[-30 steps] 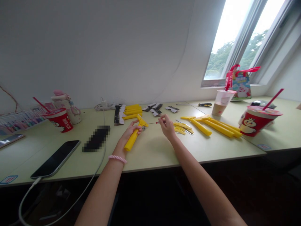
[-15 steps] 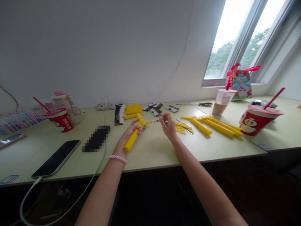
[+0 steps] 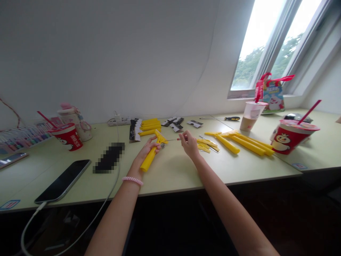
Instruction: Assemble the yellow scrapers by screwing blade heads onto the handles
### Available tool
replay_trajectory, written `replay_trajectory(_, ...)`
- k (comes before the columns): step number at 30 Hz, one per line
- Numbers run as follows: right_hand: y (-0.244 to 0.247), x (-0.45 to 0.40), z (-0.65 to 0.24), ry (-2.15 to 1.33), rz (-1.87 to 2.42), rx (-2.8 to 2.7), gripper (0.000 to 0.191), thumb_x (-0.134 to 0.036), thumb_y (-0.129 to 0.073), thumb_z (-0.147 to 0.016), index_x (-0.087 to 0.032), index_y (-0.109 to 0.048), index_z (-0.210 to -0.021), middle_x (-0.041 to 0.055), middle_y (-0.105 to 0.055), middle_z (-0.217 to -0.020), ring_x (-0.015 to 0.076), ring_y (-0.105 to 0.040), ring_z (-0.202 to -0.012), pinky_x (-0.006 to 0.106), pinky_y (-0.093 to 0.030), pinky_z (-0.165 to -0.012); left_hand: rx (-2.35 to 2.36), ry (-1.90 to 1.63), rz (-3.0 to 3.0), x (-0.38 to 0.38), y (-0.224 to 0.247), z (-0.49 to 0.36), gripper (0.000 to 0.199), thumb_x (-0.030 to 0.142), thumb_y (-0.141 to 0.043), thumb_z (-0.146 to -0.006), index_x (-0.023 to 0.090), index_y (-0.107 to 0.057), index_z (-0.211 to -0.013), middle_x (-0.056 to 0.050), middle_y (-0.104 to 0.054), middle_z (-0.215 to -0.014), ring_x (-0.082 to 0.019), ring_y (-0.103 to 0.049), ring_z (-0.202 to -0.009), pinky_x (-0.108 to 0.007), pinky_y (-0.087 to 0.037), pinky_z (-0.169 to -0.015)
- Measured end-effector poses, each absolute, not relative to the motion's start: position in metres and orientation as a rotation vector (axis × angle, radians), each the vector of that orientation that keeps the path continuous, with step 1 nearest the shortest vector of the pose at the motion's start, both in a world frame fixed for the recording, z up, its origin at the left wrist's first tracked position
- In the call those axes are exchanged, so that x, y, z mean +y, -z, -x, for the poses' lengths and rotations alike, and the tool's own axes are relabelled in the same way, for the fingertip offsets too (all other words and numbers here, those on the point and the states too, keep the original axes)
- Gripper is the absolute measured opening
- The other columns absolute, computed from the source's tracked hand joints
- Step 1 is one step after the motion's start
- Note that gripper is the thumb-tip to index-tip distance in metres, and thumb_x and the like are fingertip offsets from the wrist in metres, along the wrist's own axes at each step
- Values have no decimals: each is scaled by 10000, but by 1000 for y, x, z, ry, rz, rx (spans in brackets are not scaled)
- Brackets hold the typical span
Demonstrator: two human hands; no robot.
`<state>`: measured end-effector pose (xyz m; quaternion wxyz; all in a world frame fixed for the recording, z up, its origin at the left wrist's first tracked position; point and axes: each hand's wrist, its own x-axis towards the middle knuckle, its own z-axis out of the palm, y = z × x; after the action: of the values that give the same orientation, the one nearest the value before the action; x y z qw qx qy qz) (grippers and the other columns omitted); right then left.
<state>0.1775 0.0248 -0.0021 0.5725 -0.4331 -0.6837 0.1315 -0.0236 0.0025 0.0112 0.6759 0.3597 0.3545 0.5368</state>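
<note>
My left hand is closed around the yellow handle of a scraper, held tilted above the table with its wide head pointing up and away. A small silvery knob or screw shows beside its neck. In my right hand is a small thin screwdriver, gripped by the fingers that hide most of its handle. Its shaft runs left to the scraper head, and the tip appears to touch it. Just right of that hand lie several flat yellow pieces with metal blades.
Yellow scrapers lie to the right, and packaged yellow handles at the back. Black cards and a larger screwdriver are near the wall. Drink cups stand right; a charging phone sits left.
My right hand has shifted slightly left with the screwdriver, and its fingers have turned a little. The left hand holds the scraper in nearly the same place.
</note>
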Motion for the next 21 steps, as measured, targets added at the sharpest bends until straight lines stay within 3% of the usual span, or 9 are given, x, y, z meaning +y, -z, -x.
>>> replay_trajectory(4,4,27,-177,-279,996,-1698,171,-366,-425,-827,-207,-433,-766,-9,-559,-651,113,-486,-549,211,-357,-516,791,-1213,-825,4,-8,25,644,-7,-555,-636,213,-382,-1217,-11,-517,-708,-52,-482,-493,-124,-328,-408)
replay_trajectory(9,0,25,-178,-300,950,-1628,189,-377,-475,-791,-200,-456,-729,7,-569,-650,116,-513,-576,215,-414,-529,781,-1198,-843,3,-8,25,633,1,-553,-643,211,-381,-1215,-2,-502,-684,-53,-478,-491,-119,-323,-406)
replay_trajectory(15,-1,21,-177,-494,962,-1533,314,-499,-523,-749,-192,-484,-692,-1,-589,-558,84,-466,-388,197,-377,-364,779,-1210,-836,2,-10,24,636,-4,-560,-634,218,-385,-1205,-13,-512,-715,-53,-483,-502,-113,-317,-403)
replay_trajectory(21,-2,20,-178,-572,993,-1498,376,-554,-516,-736,-187,-482,-659,-14,-562,-476,78,-426,-323,197,-332,-337,760,-1238,-837,1,-11,24,627,-8,-562,-628,222,-395,-1187,-17,-519,-721,-53,-488,-502,-110,-317,-400)
